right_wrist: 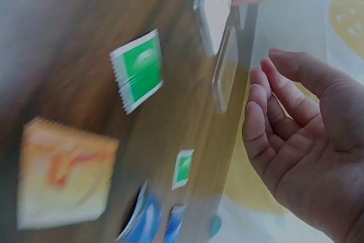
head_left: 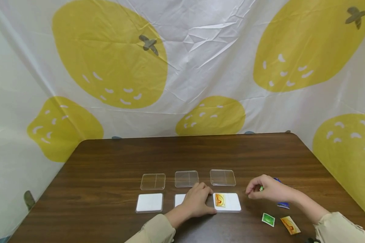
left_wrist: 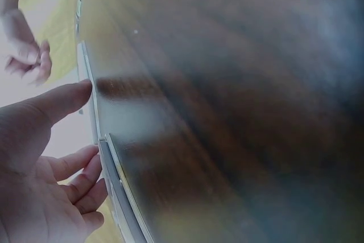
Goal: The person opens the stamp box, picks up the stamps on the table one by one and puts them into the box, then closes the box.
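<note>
Curved loosely, with a narrow gap between thumb and fingertips, my right hand (head_left: 269, 190) holds nothing that I can see and hovers over the dark wood-grained surface (head_left: 124, 155). At 9 o'clock from it sits a shallow white-filled clear plastic box (head_left: 234, 201), with a flat yellow-and-orange packet (head_left: 220, 200) lying toward its 9 o'clock side. My left hand (head_left: 196, 200) holds that end, thumb at the 7 o'clock corner, fingers by the 11 o'clock one. Squeezing harder there could skew the box or flick that packet loose. Toward 6 o'clock from my right hand lies a white-edged green packet (head_left: 268, 219); at 5, a loose orange-and-yellow packet (head_left: 290, 225). A shiny blue packet (right_wrist: 148, 220) and a smaller green packet (right_wrist: 183, 169) crowd close by, so a careless pinch might catch the wrong one. Dragging my beige right sleeve (head_left: 340, 227) low could sweep the orange one aside.
</note>
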`<action>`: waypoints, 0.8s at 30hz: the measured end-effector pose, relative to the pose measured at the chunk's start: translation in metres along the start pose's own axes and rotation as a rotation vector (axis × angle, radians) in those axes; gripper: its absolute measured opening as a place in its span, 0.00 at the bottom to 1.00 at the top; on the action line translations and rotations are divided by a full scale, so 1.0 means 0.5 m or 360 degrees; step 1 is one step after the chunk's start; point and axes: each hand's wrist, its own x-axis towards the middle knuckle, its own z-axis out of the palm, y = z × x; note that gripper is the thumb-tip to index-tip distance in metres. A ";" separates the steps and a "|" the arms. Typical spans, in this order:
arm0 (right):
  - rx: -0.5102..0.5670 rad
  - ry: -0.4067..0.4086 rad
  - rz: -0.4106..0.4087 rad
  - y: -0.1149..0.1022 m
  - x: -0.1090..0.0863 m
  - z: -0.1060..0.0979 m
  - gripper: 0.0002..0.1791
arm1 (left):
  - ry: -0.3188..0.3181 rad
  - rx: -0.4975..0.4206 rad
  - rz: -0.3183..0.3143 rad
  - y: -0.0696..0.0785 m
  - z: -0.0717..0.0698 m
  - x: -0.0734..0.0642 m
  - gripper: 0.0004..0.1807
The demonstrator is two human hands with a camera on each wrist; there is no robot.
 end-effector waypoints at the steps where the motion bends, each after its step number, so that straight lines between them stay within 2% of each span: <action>1: 0.0009 0.0001 -0.0015 0.004 -0.011 -0.003 0.04 | 0.0003 -0.0005 0.0004 0.001 -0.001 0.000 0.28; 7: 0.0088 0.0015 -0.0020 0.028 -0.066 -0.009 0.05 | -0.0002 0.0003 0.0013 0.004 -0.005 -0.001 0.28; 11: 0.0048 0.0052 -0.0002 0.042 -0.095 -0.010 0.06 | -0.0001 0.0029 0.0024 0.004 -0.005 -0.001 0.28; 18: 0.0036 0.0044 0.0031 0.066 -0.134 -0.012 0.08 | 0.0013 0.0053 0.0041 0.001 -0.004 -0.002 0.28; 24: 0.0029 0.0039 -0.0019 0.081 -0.162 -0.015 0.10 | 0.0008 0.0045 0.0032 -0.002 -0.003 -0.001 0.28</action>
